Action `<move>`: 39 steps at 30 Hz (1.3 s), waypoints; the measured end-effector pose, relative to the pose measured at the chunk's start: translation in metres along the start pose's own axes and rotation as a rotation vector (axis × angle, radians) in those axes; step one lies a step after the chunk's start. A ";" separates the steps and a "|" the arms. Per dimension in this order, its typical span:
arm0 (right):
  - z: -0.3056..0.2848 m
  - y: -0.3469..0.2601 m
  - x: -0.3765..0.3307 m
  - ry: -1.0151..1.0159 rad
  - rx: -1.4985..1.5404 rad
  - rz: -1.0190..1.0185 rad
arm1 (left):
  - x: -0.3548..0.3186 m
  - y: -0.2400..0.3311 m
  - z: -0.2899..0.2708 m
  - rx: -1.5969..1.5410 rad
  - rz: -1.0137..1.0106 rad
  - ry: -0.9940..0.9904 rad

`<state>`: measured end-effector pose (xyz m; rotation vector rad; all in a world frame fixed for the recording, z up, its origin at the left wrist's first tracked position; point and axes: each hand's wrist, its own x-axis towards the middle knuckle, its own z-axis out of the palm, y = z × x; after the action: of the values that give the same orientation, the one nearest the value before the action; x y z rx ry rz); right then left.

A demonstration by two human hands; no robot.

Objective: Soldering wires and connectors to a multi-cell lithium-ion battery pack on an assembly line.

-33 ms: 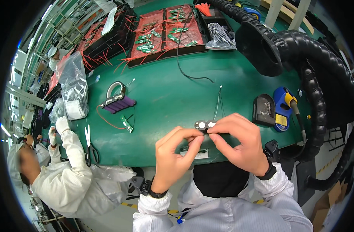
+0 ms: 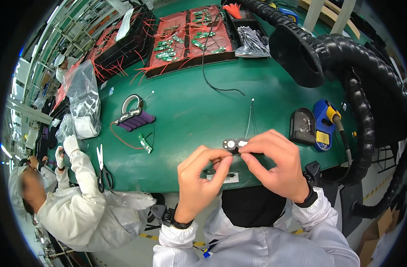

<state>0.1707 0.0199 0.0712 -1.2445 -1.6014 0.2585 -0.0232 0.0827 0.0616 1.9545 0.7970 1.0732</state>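
A black-ended part with white round spots (image 2: 231,143) stands on the green table in front of me, its lower body hidden by my fingers. My left hand (image 2: 201,175) pinches thumb and forefinger together at its near edge. Opposite, my right hand (image 2: 276,162) pinches at the same edge, its fingers partly covering the part's right end. A thin dark piece seems to lie between the fingertips, too small to name. Beyond the part, thin wires (image 2: 251,116) run out to a small white connector. Below my fingers lies a piece with a white label (image 2: 230,177).
At left are a purple battery pack (image 2: 140,121), a tape roll (image 2: 132,103), a green circuit board (image 2: 144,143) and scissors (image 2: 103,169). A soldering iron stand (image 2: 323,127) and black fume hoses (image 2: 296,55) are at right. Trays of boards (image 2: 168,66) stand behind. A co-worker (image 2: 79,200) sits at left.
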 end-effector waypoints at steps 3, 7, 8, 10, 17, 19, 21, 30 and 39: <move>-0.006 0.001 -0.005 0.021 -0.087 0.051 | -0.004 -0.002 0.008 0.102 0.048 0.118; -0.013 0.008 -0.019 0.085 -0.251 0.064 | -0.008 -0.006 0.017 0.242 0.023 0.175; -0.013 0.011 -0.022 0.107 -0.291 0.061 | -0.009 -0.007 0.019 0.259 0.036 0.186; -0.015 0.016 -0.026 0.075 -0.318 0.067 | -0.012 -0.010 0.022 0.293 0.063 0.203; -0.005 0.030 -0.034 0.028 -0.155 0.174 | -0.016 -0.014 0.027 0.371 0.064 0.227; -0.001 0.035 -0.037 0.033 -0.168 0.170 | -0.015 -0.013 0.027 0.361 0.057 0.225; 0.003 0.037 -0.039 0.066 -0.219 0.145 | -0.011 -0.012 0.026 0.322 0.042 0.217; 0.042 0.015 -0.056 0.185 -0.339 0.125 | 0.025 -0.015 0.003 0.252 0.100 0.100; 0.044 0.006 -0.058 0.142 -0.353 0.184 | 0.044 -0.031 0.007 0.058 0.123 -0.053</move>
<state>0.1341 -0.0070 0.0139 -1.6471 -1.4507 -0.0015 -0.0021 0.1312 0.0512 2.0948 0.6932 1.0754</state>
